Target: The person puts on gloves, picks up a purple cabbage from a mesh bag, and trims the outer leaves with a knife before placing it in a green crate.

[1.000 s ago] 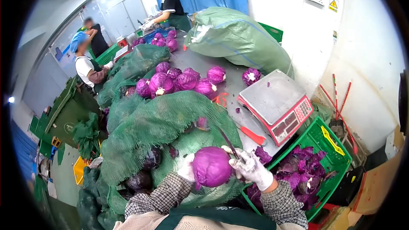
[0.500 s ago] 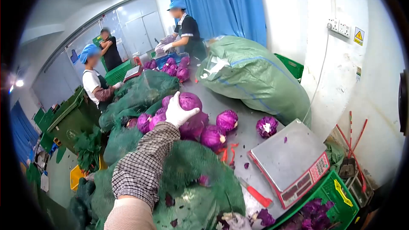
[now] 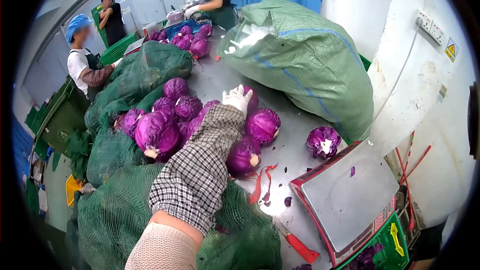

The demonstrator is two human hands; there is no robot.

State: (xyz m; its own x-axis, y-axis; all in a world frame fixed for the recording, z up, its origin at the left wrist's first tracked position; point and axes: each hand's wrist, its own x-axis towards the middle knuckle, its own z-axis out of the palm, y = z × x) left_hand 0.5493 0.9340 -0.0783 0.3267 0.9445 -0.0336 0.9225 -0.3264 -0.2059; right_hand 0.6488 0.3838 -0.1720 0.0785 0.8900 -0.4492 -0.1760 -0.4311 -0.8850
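My left hand [image 3: 237,99], in a white glove, reaches forward over the table. Its fingers are bent over a red cabbage [image 3: 251,99], which is partly covered by the hand. Two more red cabbages [image 3: 262,125] sit just nearer to me, beside my checked sleeve [image 3: 197,170]. To the left of the arm lies a pile of red cabbages, the large one [image 3: 157,132] in front showing its pale stem end. Green mesh sacks [image 3: 125,205] spread beneath and beside my forearm. No part of my right hand shows.
A bulging green woven sack [image 3: 305,65] stands at the back right. Nearer are a scale [image 3: 350,195], a red-handled knife [image 3: 300,247], red strips [image 3: 260,182] and a green crate [image 3: 387,245]. One single cabbage [image 3: 323,141] lies by the scale. Other people stand across the table.
My left hand has moved right, away from the cabbage pile, and its fingers now bend over a cabbage farther right. The view has tipped downward.
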